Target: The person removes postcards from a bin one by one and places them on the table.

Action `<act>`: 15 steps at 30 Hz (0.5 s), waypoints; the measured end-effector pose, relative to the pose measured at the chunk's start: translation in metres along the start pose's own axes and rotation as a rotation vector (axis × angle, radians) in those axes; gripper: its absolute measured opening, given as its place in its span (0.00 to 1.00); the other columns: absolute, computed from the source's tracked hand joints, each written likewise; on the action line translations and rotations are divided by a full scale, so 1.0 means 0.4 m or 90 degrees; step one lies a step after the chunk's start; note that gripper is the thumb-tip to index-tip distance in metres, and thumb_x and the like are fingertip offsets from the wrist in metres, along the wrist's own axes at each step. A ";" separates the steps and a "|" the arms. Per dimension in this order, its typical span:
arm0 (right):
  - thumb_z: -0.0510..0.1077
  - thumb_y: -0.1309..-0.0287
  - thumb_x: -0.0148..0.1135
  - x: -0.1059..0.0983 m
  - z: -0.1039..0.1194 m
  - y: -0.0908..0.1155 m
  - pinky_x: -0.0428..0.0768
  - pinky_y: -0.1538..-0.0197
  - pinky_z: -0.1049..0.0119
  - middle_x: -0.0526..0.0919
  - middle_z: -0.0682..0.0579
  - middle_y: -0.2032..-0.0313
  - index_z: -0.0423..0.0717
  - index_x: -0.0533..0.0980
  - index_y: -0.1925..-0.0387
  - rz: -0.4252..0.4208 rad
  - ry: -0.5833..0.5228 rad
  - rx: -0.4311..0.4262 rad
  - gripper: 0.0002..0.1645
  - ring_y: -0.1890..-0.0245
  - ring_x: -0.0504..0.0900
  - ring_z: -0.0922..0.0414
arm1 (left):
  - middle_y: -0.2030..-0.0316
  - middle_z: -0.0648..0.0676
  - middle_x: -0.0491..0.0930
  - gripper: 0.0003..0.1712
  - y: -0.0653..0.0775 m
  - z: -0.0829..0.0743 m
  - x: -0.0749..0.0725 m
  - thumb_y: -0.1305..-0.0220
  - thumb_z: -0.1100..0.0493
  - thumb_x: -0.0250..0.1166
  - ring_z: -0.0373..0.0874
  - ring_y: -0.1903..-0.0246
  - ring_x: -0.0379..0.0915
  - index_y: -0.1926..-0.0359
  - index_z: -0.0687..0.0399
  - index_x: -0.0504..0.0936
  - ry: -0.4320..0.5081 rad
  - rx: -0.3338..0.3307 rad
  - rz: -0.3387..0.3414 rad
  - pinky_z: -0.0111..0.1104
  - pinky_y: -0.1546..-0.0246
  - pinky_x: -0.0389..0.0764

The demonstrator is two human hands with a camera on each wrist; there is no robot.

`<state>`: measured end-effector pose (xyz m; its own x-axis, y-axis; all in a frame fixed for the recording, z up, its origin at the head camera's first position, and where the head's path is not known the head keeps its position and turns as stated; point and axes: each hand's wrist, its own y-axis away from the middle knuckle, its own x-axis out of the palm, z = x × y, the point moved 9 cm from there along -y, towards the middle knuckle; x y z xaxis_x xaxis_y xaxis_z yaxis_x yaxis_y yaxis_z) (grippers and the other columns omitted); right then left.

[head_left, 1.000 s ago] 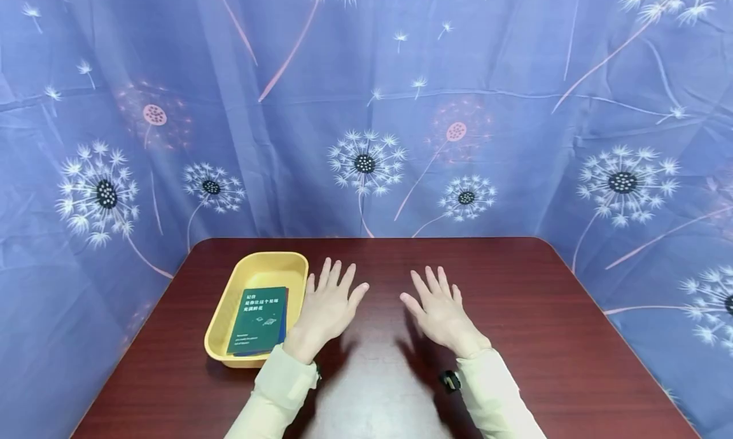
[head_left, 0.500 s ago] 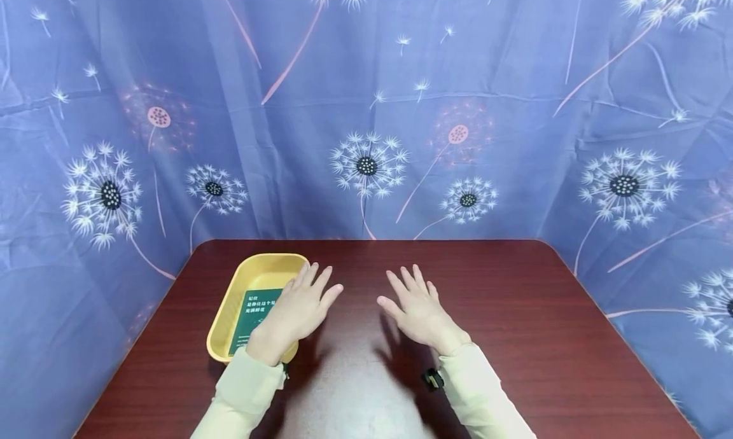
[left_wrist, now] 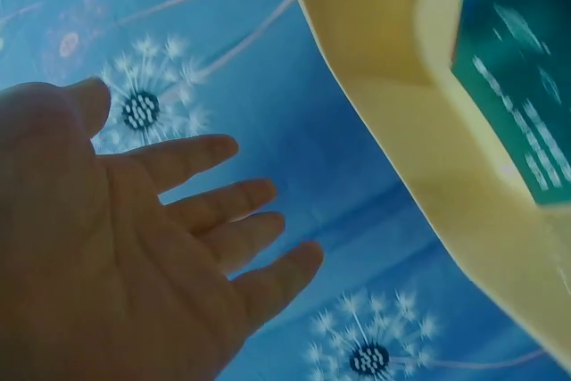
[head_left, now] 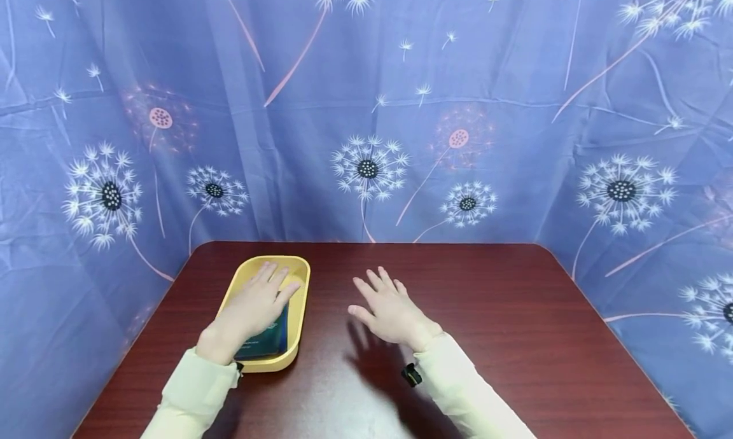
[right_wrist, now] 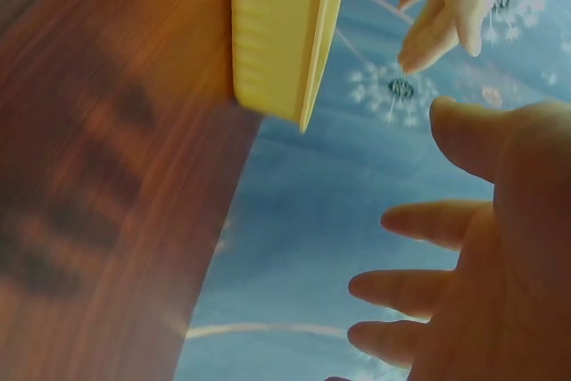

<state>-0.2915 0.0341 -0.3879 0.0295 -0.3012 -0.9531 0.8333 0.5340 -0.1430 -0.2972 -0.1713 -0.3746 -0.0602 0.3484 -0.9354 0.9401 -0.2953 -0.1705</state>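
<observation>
A yellow plastic basin (head_left: 303,299) stands at the left of the table. Inside it lies a green booklet (head_left: 266,340) with white print, and a blue edge shows beneath it. My left hand (head_left: 249,308) hovers over the basin with fingers spread and hides much of the booklet. The left wrist view shows that palm (left_wrist: 134,247) holding nothing, beside the basin's wall. My right hand (head_left: 395,312) is held over the table to the right of the basin, fingers extended. In the right wrist view its fingers (right_wrist: 401,292) are apart, with nothing between them.
The dark red wooden table (head_left: 487,299) reaches back to a blue curtain (head_left: 321,191) printed with dandelions, which also hangs at both sides. A small black device (head_left: 411,375) is at the right wrist.
My left hand has moved left, from beside the basin to over it, covering part of the booklet. My right hand has also shifted left. The basin stays in place.
</observation>
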 end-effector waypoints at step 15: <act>0.65 0.30 0.45 0.057 0.154 -0.100 0.61 0.35 0.43 0.64 0.44 0.30 0.52 0.64 0.29 0.059 0.065 -0.082 0.36 0.28 0.56 0.44 | 0.35 0.76 0.61 0.38 0.065 0.177 -0.077 0.23 0.42 0.43 0.73 0.32 0.45 0.33 0.74 0.64 0.013 -0.094 -0.017 0.66 0.40 0.50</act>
<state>-0.2901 -0.0426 -0.3877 0.0412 -0.1680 -0.9849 0.7518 0.6545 -0.0802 -0.2947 -0.2526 -0.3719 -0.0809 0.3729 -0.9244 0.9775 -0.1516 -0.1467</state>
